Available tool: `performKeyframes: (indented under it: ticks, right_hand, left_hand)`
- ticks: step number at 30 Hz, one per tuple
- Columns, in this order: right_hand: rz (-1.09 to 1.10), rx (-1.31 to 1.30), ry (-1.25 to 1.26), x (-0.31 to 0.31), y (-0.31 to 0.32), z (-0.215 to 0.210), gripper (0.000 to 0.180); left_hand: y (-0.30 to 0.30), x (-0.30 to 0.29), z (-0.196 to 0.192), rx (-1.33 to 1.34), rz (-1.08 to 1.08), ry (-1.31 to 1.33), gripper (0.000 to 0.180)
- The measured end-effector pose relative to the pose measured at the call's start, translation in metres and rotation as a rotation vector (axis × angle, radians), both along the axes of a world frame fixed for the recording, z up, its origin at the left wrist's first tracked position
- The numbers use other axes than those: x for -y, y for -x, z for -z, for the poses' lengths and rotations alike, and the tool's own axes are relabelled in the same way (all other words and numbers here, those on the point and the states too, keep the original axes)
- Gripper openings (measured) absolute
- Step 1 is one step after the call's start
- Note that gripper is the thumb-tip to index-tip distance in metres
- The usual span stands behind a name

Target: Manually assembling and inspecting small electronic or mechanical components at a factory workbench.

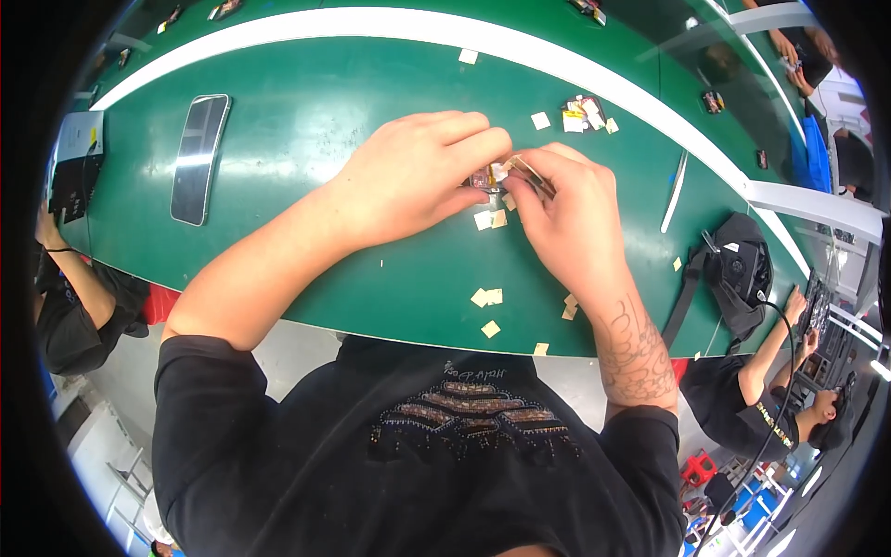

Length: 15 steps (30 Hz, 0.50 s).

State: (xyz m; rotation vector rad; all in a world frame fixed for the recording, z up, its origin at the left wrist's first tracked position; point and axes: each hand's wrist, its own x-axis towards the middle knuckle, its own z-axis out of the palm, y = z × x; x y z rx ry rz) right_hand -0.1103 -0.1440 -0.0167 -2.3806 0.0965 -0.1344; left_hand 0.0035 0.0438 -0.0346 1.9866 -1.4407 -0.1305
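Observation:
My left hand (413,172) is pinched round a small dark electronic part (481,178) with some yellow and red on it, mostly covered by the fingers. Close against it from the right, my right hand (577,200) grips a thin, flat metal tool that looks like tweezers (535,176). A small whitish piece (500,172) shows between the two hands, at the tool's tip. Just below them, small cream square pieces (484,220) lie on the green table (306,111). Both hands are closed, and fingers hide much of what they hold.
A phone (200,160) lies at the left. Beyond my hands sits a small pile of parts and cream squares (582,113). A thin white strip (675,191) and a black bag (738,269) are on the right. A white bar (371,23) crosses the far side. People sit at both sides.

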Motion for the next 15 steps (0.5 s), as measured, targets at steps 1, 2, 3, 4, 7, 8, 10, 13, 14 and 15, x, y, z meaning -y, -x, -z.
performKeyframes:
  ticks: [1,2,3,4,7,8,10,13,14,15]
  right_hand:
    - [0.009,-0.006,-0.004,-0.001,0.0,0.0,0.016]
    - [0.018,-0.012,-0.008,-0.001,-0.001,-0.001,0.014]
    - [0.02,-0.011,-0.006,-0.002,-0.001,0.0,0.014]
    - [0.027,-0.009,-0.005,-0.003,-0.001,0.001,0.013]
    - [0.049,-0.016,-0.011,-0.003,-0.001,0.001,0.011]
    - [0.063,-0.027,-0.019,-0.003,-0.001,0.0,0.011]
    - [0.045,0.002,0.008,-0.004,-0.004,0.0,0.012]
    - [0.027,0.049,0.009,-0.001,-0.003,0.008,0.015]
    - [0.025,0.067,-0.017,0.001,-0.003,0.01,0.016]
    - [0.029,0.074,-0.02,0.003,-0.002,0.01,0.016]
  left_hand:
    - [0.0,0.0,-0.001,-0.027,-0.01,-0.007,0.042]
    - [0.001,0.0,-0.001,-0.026,-0.008,-0.005,0.042]
    - [0.002,0.0,-0.002,-0.01,-0.02,-0.001,0.043]
    - [0.002,0.0,-0.001,0.006,-0.034,0.002,0.044]
    - [0.005,0.0,0.0,-0.003,-0.042,0.022,0.045]
    - [0.005,0.0,0.001,-0.002,-0.041,0.022,0.045]
    - [0.005,0.0,0.002,0.003,-0.049,0.022,0.046]
    - [0.006,-0.001,0.0,0.031,-0.068,-0.018,0.046]
    - [0.006,-0.001,0.0,0.038,-0.065,-0.02,0.046]
    - [0.007,0.0,0.002,0.01,-0.056,-0.008,0.046]
